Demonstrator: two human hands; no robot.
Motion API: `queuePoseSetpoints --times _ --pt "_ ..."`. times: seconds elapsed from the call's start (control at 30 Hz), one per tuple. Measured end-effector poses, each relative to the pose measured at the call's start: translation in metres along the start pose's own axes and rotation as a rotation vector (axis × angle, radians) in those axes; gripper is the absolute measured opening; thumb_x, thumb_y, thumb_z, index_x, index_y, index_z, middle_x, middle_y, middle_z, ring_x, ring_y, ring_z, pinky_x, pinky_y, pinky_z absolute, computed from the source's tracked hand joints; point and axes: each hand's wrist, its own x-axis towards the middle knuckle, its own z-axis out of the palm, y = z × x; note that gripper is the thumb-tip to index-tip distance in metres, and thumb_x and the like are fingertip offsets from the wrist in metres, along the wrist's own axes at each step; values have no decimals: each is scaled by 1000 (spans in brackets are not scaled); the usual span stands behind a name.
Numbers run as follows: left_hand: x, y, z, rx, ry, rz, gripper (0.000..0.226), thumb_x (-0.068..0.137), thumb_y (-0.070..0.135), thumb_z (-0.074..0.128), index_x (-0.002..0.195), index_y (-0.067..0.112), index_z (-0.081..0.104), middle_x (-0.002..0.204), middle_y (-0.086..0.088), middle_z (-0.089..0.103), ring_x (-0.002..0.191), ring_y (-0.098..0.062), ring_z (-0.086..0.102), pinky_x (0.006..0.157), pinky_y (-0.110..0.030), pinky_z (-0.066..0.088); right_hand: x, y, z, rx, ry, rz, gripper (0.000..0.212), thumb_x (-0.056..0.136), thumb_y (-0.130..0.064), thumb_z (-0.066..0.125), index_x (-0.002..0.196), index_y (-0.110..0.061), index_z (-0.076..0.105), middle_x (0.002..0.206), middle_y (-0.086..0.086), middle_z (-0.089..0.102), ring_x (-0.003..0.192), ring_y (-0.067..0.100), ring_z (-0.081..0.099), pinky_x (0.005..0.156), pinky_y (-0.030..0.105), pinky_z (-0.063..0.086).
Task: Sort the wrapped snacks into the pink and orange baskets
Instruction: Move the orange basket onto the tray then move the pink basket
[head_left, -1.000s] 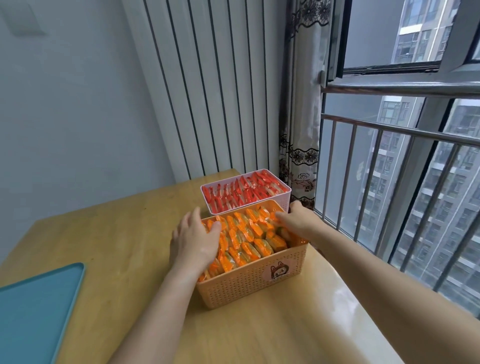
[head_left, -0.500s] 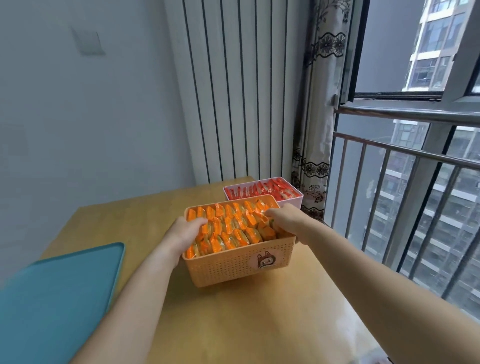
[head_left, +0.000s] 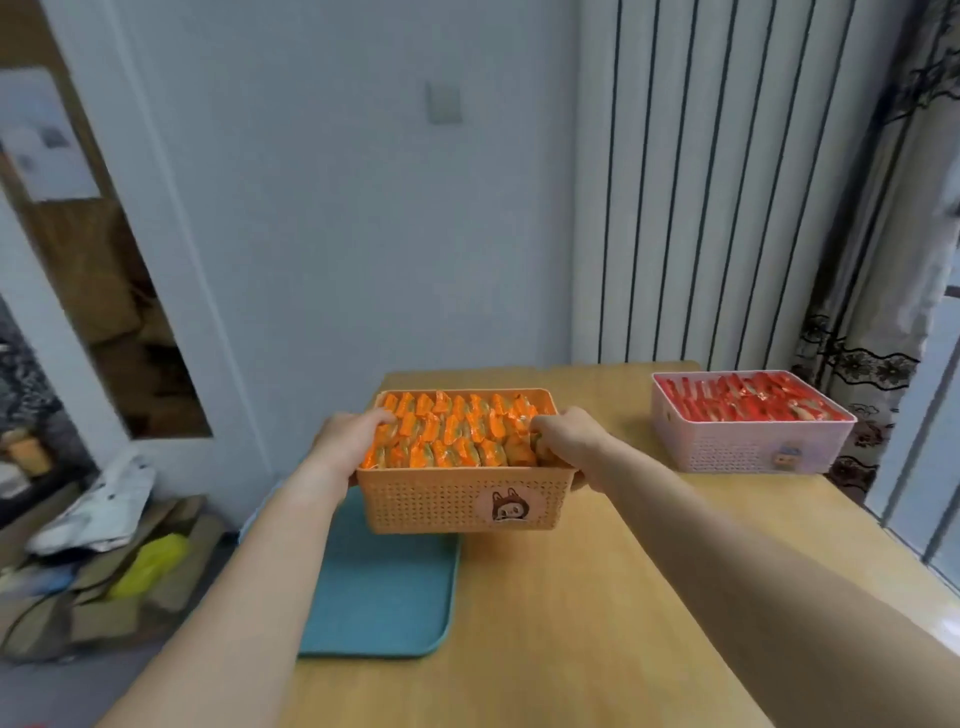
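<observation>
A wooden table (head_left: 597, 597) stands against a pale wall and a striped radiator (head_left: 727, 182), and a teal tray (head_left: 379, 597) lies along the table's left edge. We hold the orange basket (head_left: 441, 499), packed with orange-wrapped snacks (head_left: 457, 431), over the tray's far end; our left hand (head_left: 345, 447) curls its fingers over the left rim and our right hand (head_left: 569, 441) over the right rim. The pink basket (head_left: 727, 447), full of red-wrapped snacks (head_left: 743, 402), sits well apart at the table's far right corner.
</observation>
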Motion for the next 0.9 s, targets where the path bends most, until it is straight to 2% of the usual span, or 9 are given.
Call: queuePoseSetpoints --times 0.1,0.17,0.23,0.33,0.47,0.57,0.7,0.83,0.9 --pt "13 -17 -37 -5 82 -24 29 88 37 67 99 11 73 88 -10 78 83 -30 75 87 -45 60 10 -15 43 0 -81 -9 31 105 -25 34 100 -6 58 89 18 73 79 32 74 66 41 62" --pt "22 -30 -58 15 132 -39 24 94 34 64 89 13 72 84 -9 75 81 -28 73 80 -38 58 19 -24 71 4 -130 -21 34 106 -20 30 97 -4 58 89 19 73 80 32 74 61 40 62" --pt "34 -41 -73 49 191 -30 23 95 32 64 80 15 69 85 -9 74 81 -27 70 75 -35 55 29 -30 94 2 -166 -23 35 107 -20 29 97 -4 59 93 19 73 83 33 74 63 41 63" --pt "55 -56 -88 109 230 -30 23 93 31 65 79 14 69 96 -14 74 93 -32 69 91 -43 54 47 -34 121 -2 -192 -9 37 105 -18 30 101 -1 62 98 21 73 84 36 76 70 46 65" --pt "87 -75 -91 176 173 -24 27 94 29 61 92 5 74 98 -20 73 98 -36 68 92 -47 51 73 -36 141 -10 -140 -19 36 101 -17 31 98 -1 63 97 23 73 80 38 76 71 50 65" --pt "104 -78 -87 170 161 24 21 96 28 61 106 15 74 103 -8 73 100 -27 66 94 -42 52 91 -36 142 -5 -90 -15 34 101 -17 32 91 -2 60 96 23 72 81 37 75 72 48 65" --pt "121 -76 -76 206 84 75 14 97 26 59 90 23 71 94 0 74 92 -19 67 77 -30 47 109 -36 141 -8 -33 -10 35 102 -18 31 90 -2 59 94 22 72 79 35 75 71 47 65" --pt "129 -75 -67 271 21 92 15 94 30 58 104 27 69 95 0 75 92 -20 69 80 -36 51 118 -37 138 -23 -19 -16 33 102 -16 33 94 0 61 97 23 71 83 37 74 73 48 65" --pt "127 -74 -63 335 18 102 19 90 37 58 106 29 64 105 -2 73 97 -21 67 85 -41 54 118 -36 135 1 -51 -2 34 105 -21 35 103 0 61 102 21 71 88 35 73 76 47 64"
